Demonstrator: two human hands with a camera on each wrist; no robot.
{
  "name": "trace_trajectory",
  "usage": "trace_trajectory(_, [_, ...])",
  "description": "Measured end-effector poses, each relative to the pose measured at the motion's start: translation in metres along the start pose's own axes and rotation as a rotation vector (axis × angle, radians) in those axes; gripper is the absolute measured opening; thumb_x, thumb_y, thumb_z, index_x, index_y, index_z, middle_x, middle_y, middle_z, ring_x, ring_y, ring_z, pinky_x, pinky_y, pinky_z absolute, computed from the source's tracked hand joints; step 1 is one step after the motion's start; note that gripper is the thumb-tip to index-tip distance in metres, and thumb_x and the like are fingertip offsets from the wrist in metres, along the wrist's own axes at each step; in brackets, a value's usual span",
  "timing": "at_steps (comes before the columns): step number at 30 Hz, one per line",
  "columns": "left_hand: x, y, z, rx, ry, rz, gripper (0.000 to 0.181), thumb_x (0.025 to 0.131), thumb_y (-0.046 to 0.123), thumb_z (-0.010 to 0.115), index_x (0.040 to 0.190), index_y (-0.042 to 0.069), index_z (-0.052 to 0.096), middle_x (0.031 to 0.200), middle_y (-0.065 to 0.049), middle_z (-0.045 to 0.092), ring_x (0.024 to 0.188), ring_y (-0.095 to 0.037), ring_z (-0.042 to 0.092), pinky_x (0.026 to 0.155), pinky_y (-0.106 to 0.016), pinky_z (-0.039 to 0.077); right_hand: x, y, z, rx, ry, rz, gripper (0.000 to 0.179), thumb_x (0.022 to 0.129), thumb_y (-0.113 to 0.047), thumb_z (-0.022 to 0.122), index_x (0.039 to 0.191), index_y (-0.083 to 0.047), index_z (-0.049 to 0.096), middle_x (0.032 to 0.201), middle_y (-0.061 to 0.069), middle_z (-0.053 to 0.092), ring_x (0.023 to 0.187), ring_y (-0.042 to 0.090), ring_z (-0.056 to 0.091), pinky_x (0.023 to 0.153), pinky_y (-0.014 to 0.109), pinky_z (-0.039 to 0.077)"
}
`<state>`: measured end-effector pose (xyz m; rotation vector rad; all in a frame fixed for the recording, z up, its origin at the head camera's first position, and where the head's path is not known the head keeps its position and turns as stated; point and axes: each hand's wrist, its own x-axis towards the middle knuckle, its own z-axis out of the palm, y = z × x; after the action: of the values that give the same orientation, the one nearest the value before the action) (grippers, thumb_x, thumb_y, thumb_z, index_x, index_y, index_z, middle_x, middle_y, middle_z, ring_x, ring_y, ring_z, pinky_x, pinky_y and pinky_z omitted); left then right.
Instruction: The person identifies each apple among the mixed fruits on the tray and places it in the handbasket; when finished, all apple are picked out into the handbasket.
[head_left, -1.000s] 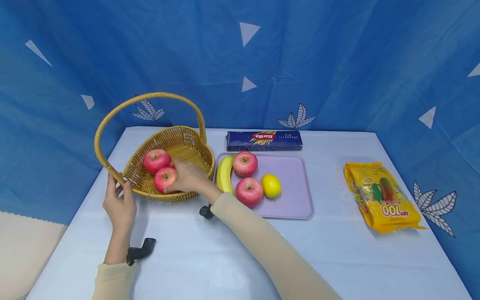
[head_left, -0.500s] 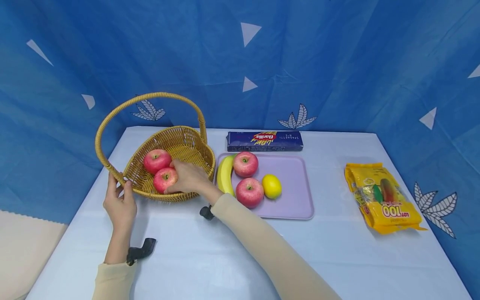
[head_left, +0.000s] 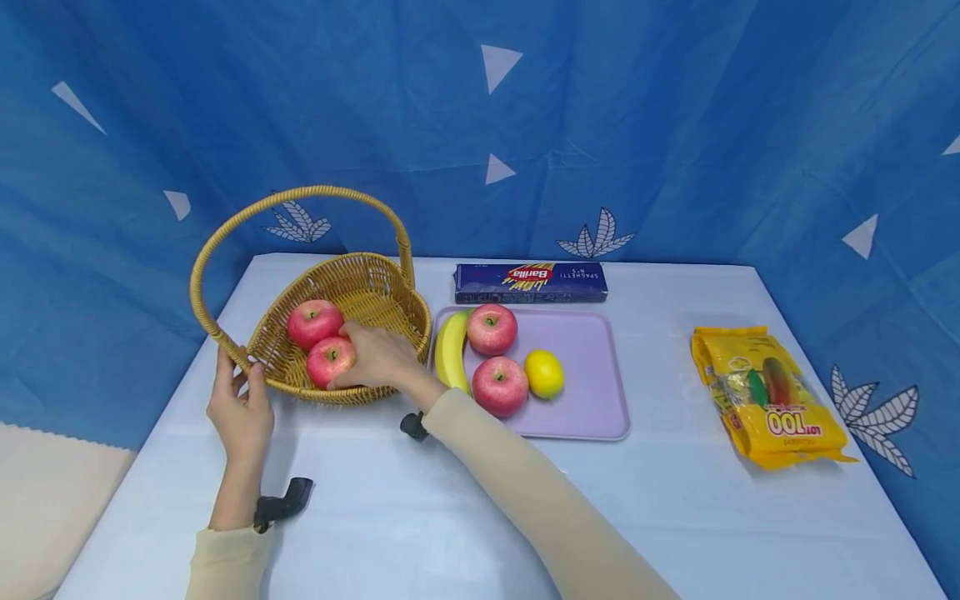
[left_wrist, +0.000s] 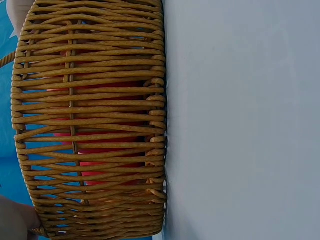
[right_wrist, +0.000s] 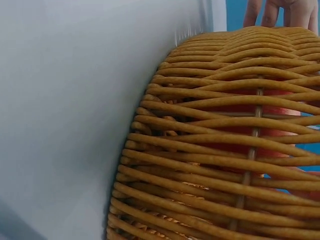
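Note:
A woven wicker basket [head_left: 411, 312] with a tall arched handle stands at the table's left in the head view. My left hand [head_left: 242, 417] pinches its near-left rim beside the handle's foot. Inside lie two red apples; my right hand [head_left: 382, 358] reaches over the near rim and holds the nearer apple [head_left: 327, 363]. The other apple [head_left: 315, 323] touches it from behind. The basket's wicker wall [left_wrist: 115, 220] fills much of the left wrist view, red showing through the gaps. In the right wrist view, fingers of the left hand [right_wrist: 285, 14] appear beyond the weave.
A lilac tray [head_left: 588, 392] right of the basket bears a banana [head_left: 451, 350], two apples [head_left: 500, 387] and a lemon [head_left: 543, 373]. Behind it lies a blue spaghetti box [head_left: 529, 283]. A yellow packet [head_left: 772, 396] lies at the right. A blue curtain [head_left: 645, 125] hangs behind the table.

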<state>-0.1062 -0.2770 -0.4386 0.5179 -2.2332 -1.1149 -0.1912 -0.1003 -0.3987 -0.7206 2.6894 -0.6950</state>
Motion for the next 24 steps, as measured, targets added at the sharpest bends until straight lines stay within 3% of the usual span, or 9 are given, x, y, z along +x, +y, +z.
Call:
trace_trajectory(6, [0.000, 0.000, 0.001, 0.014, -0.002, -0.012, 0.055, 0.103, 0.023, 0.049, 0.153, 0.035, 0.030, 0.143, -0.007, 0.053, 0.116, -0.033, 0.060, 0.093, -0.017, 0.052, -0.001, 0.001, -0.003, 0.040, -0.011, -0.007, 0.087, 0.074, -0.061, 0.076, 0.146, -0.026, 0.042, 0.138, -0.010, 0.054, 0.125, 0.011, 0.052, 0.102, 0.039, 0.047])
trace_trajectory(12, [0.000, 0.000, 0.000, 0.009, -0.001, -0.010, 0.054, 0.103, 0.023, 0.049, 0.153, 0.032, 0.032, 0.144, -0.006, 0.053, 0.116, -0.033, 0.060, 0.092, -0.015, 0.051, -0.013, 0.001, -0.018, 0.208, 0.070, -0.097, 0.084, 0.078, -0.052, 0.077, 0.147, -0.018, 0.043, 0.145, -0.004, 0.050, 0.132, 0.015, 0.047, 0.105, 0.035, 0.046])
trace_trajectory(17, [0.000, 0.000, 0.000, 0.004, -0.003, -0.008, 0.055, 0.103, 0.023, 0.049, 0.153, 0.034, 0.030, 0.144, -0.007, 0.053, 0.117, -0.033, 0.060, 0.093, -0.015, 0.051, -0.043, -0.001, -0.043, 0.354, 0.125, -0.190, 0.084, 0.078, -0.046, 0.079, 0.147, -0.016, 0.043, 0.146, 0.000, 0.050, 0.130, 0.017, 0.050, 0.104, 0.034, 0.047])
trace_trajectory(24, [0.000, 0.001, 0.000, 0.004, -0.005, -0.021, 0.055, 0.103, 0.023, 0.048, 0.153, 0.035, 0.030, 0.145, -0.005, 0.052, 0.117, -0.031, 0.059, 0.092, -0.016, 0.051, -0.093, 0.014, -0.077, 0.513, 0.183, -0.235, 0.084, 0.078, -0.039, 0.081, 0.149, -0.021, 0.039, 0.148, -0.006, 0.046, 0.130, 0.011, 0.049, 0.108, 0.036, 0.044])
